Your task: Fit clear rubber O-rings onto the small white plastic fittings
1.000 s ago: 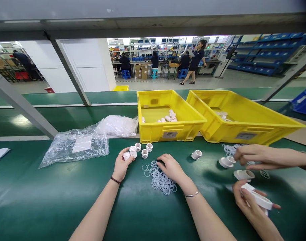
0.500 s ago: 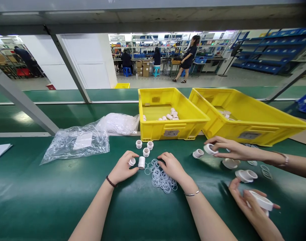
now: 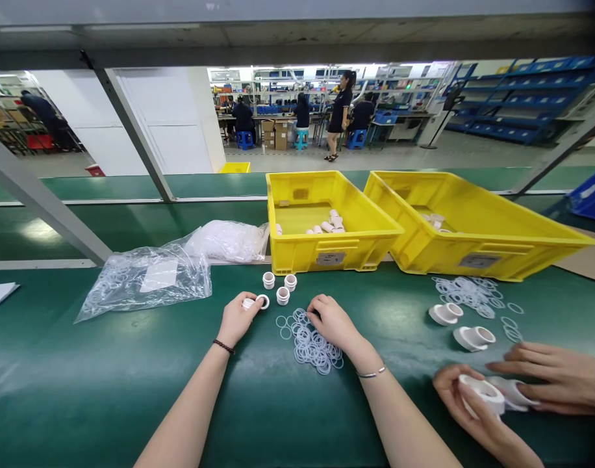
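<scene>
My left hand (image 3: 236,320) is closed around white plastic pipe fittings (image 3: 262,301), apparently two, one showing its round open end. Just beyond it three more white fittings (image 3: 282,296) stand upright on the green table. At the top of a loose pile of pale translucent sealing rings (image 3: 317,348) is my right hand (image 3: 331,320), its fingers curled down onto the rings. Its fingertips are partly hidden, so what they pinch cannot be made out.
Two yellow bins (image 3: 336,244) (image 3: 492,250) holding white parts stand at the table's back. Clear plastic bags (image 3: 132,279) of parts lie left. On the right, a co-worker's hands (image 3: 477,416) hold white fittings near other flanged fittings (image 3: 474,338) and a second ring pile (image 3: 468,292).
My left hand has turned and lifted slightly; the fitting that stood by its thumb is off the table. My right hand stays at the rings. The co-worker's far hand has drawn back toward the near one.
</scene>
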`<state>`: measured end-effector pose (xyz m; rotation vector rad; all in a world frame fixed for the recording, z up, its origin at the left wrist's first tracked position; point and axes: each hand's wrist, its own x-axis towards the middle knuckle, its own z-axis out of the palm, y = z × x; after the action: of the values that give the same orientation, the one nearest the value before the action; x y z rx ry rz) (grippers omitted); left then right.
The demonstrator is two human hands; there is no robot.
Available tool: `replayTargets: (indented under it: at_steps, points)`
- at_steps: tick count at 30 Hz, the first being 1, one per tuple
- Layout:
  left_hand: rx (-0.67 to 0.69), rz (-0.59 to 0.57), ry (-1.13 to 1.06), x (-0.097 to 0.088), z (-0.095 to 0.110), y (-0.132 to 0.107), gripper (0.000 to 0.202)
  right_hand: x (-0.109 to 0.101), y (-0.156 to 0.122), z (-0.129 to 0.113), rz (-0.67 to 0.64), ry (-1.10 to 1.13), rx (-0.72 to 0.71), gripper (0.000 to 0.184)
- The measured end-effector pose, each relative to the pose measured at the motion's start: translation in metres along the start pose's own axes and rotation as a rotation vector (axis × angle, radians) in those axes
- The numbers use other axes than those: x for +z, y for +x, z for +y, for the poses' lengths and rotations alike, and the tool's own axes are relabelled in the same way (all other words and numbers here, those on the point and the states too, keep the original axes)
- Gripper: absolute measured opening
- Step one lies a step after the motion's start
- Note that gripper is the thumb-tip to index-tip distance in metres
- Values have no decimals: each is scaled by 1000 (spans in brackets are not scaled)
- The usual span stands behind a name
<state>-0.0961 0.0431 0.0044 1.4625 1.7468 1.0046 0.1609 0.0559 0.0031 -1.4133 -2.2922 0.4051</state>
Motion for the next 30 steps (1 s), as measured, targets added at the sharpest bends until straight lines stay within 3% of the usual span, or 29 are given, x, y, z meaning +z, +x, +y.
replayTargets:
  at_steps: [7, 12, 16, 20, 26, 30]
  points:
    - [14, 193, -150, 9, -5, 12, 41, -3, -1, -6, 10, 17, 22, 12]
    - [188, 293, -423, -1, 2, -4, 43, -3, -2, -5, 91, 53, 13, 11]
    - [187, 62, -669, 6, 15, -24, 41, -4, -1, -9, 240, 128, -13, 9]
    - [130, -189, -685, 23, 28, -43, 39, -5, -3, -15, 345, 249, -60, 5]
    - [119, -285, -594, 36, 26, -53, 40, 0, -10, -24, 389, 418, -94, 6]
    - [129, -326, -550, 40, 21, -53, 36, 8, -16, -39, 329, 510, -117, 10]
